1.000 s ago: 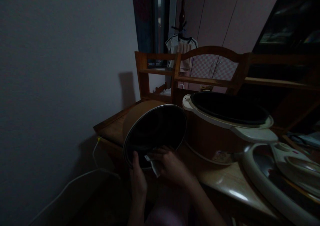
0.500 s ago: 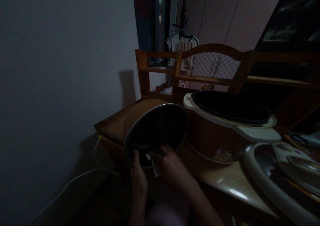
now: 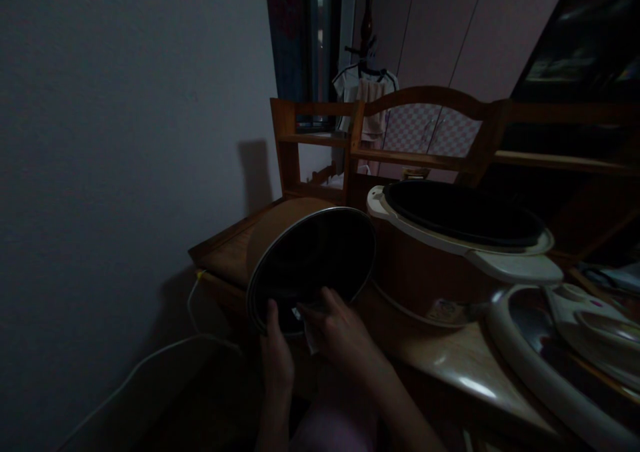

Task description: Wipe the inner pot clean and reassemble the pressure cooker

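Note:
An inner pot (image 3: 295, 229), tan outside and dark inside, lies tilted at the table's left with its mouth facing me. My left hand (image 3: 277, 359) is closed on the pot's near rim, thumb inside and the other fingers hidden beneath. My right hand (image 3: 343, 332) reaches over the same rim, its fingers bent around a thin white cloth or tissue (image 3: 311, 339). That white piece hangs over the rim near a small pale patch inside. To the right stands a brown cooker body (image 3: 420, 272) with white handles and a dark open top.
A rounded cooker lid (image 3: 520, 332) lies at the right front of the glossy wooden table (image 3: 450, 365). Behind is a wooden shelf frame (image 3: 425, 99). A white cable (image 3: 150, 359) hangs at the left, beside the pale wall (image 3: 135, 139).
My right hand has shifted very slightly with the white piece at the rim. The pot and my left hand stay nearly still.

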Tool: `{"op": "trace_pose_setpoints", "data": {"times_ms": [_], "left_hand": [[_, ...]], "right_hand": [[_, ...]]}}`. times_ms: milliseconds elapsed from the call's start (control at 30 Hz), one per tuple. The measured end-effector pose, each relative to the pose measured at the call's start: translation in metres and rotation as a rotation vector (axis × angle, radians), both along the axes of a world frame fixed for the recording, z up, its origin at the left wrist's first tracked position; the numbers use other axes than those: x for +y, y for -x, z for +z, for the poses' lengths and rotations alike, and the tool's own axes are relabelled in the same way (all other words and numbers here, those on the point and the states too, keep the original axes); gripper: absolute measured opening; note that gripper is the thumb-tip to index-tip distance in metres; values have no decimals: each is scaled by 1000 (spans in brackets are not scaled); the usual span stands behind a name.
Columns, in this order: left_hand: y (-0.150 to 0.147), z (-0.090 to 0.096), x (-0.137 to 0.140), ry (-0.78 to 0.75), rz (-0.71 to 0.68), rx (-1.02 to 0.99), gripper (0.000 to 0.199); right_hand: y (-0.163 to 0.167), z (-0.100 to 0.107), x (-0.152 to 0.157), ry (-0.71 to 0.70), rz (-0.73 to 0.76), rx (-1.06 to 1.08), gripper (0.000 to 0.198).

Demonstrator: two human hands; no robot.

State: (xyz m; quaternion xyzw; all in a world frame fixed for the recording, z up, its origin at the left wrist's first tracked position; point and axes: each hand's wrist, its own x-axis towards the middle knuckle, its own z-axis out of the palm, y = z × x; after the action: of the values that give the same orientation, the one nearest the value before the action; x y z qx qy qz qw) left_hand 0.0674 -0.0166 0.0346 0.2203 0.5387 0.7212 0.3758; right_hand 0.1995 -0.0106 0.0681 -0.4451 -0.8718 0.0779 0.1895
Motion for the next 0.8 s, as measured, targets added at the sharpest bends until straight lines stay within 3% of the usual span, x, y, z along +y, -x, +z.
{"op": "trace_pose_setpoints", "data": {"times_ms": [567, 800], "left_hand": [[0, 0, 1, 28, 10, -5, 71], [0, 2, 3, 37, 12, -44, 70]], "right_hand": [[1, 2, 3, -72, 16, -71, 57], [2, 3, 5, -172, 34, -64, 46]]}}
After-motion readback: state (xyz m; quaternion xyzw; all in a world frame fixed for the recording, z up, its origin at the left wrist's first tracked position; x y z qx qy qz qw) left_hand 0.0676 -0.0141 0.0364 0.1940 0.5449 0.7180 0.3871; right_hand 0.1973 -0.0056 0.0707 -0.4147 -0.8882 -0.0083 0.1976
